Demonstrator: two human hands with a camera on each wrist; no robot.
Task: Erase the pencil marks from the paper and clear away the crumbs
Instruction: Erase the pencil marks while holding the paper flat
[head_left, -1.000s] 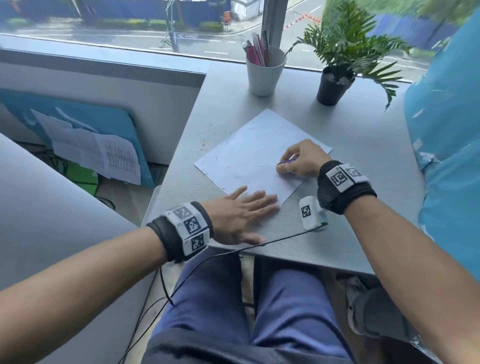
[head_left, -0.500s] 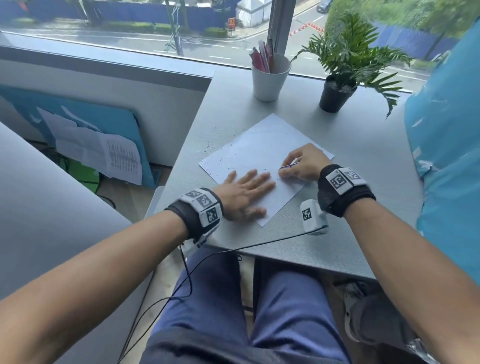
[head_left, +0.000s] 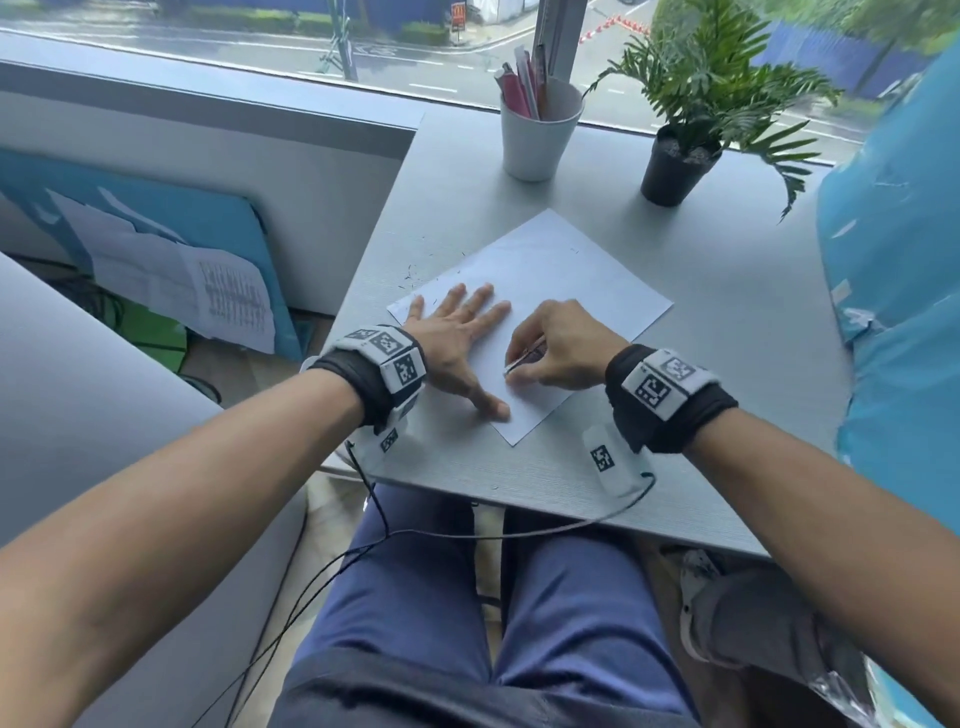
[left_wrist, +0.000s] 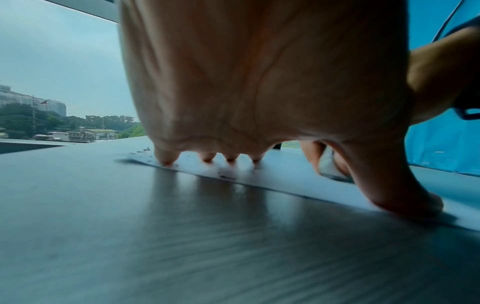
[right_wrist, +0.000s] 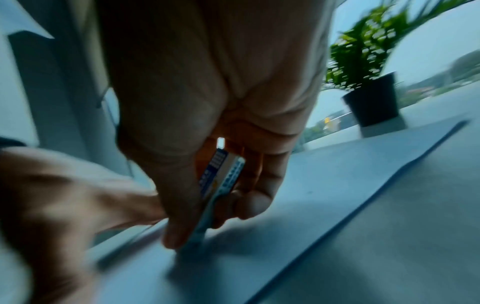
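The paper (head_left: 561, 280) lies askew on the grey table (head_left: 727, 364), one corner toward the person. Dark crumbs (head_left: 413, 275) speckle the table just beyond its left edge. The left hand (head_left: 457, 338) presses flat on the sheet's left part, fingers straight and spread. Just to its right, the right hand (head_left: 563, 345) pinches a sleeved eraser (right_wrist: 221, 185), tip down on the sheet. Farther back stand a white cup (head_left: 540, 135) and a potted plant (head_left: 675, 171).

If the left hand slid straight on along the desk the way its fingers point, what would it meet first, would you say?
The left hand lies flat on the paper, fingers aimed up-right. Beyond the sheet's far edge lies bare desk; the black plant pot looks roughly in line, though depth is unclear.
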